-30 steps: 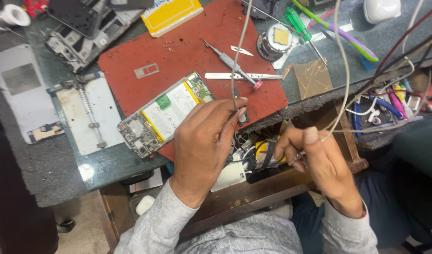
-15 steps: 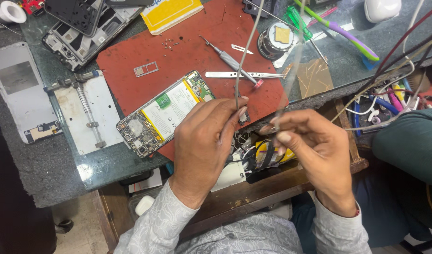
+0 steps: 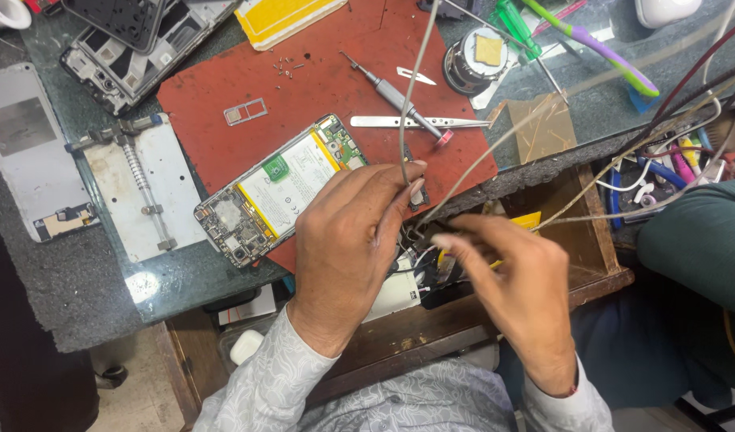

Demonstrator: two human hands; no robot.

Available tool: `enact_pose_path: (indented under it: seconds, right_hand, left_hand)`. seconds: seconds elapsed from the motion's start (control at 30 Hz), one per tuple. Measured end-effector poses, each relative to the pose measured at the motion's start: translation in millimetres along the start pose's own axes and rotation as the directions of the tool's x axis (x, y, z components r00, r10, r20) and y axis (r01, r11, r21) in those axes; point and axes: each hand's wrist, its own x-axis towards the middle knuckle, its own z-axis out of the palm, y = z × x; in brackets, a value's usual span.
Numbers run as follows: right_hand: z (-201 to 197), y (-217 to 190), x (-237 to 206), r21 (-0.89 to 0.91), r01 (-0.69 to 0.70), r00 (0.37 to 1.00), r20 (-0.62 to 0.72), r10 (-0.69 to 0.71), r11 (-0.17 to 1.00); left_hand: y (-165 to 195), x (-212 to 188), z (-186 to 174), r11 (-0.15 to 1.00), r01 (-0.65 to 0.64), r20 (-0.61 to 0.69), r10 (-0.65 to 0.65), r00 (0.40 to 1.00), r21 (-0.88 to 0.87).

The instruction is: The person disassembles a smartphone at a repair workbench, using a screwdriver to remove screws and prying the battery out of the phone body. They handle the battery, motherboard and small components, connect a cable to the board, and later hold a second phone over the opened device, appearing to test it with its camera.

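Nearest us, our left hand (image 3: 347, 244) pinched a thin grey cable (image 3: 411, 88) between fingertips at the front edge of the surface (image 3: 79, 296), fingers closed on it. The cable ran nearly straight away from us, rising out of view at the top. Our right hand (image 3: 515, 292), blurred, hovered beside it over an open wooden drawer (image 3: 591, 240); whether it gripped anything we could not tell. Just beyond, an opened phone (image 3: 283, 188) lay on a red mat (image 3: 319, 88), its long axis slanting from near-left to far-right. Farther off lay tweezers (image 3: 415, 122) and a screwdriver (image 3: 387, 86).
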Motion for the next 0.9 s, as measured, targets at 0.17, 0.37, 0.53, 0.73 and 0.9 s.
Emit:
enact_pose_path:
  seconds: [0.17, 0.37, 0.53, 0.73, 0.9]
  right_hand:
    - [18, 7, 5, 0.036, 0.021, 0.986, 0.167, -0.026, 0.999]
    - [31, 13, 3, 0.008, 0.086, 0.99, 0.108, -0.086, 0.996]
    - [17, 8, -1, 0.334, 0.206, 0.965, 0.085, -0.248, 0.92]
    - [6, 1, -3, 0.703, -0.027, 0.992, -0.071, 0.107, 0.711]
    - [9, 3, 9, 0.446, 0.272, 0.948, -0.279, -0.156, 0.853]
  left_hand:
    - [-1, -2, 0, 1.0, -0.008, 0.002, 0.008, 1.0, 0.0]
    - [-1, -2, -1, 1.0, -0.028, -0.001, 0.028, 1.0, -0.003]
    - [-2, -3, -1, 1.0, -0.021, -0.004, 0.021, 1.0, 0.003]
    - [-1, -3, 1, 1.0, -0.012, -0.008, 0.012, 1.0, -0.004]
    - [0, -1, 1, 1.0, -0.011, -0.017, 0.011, 1.0, 0.002]
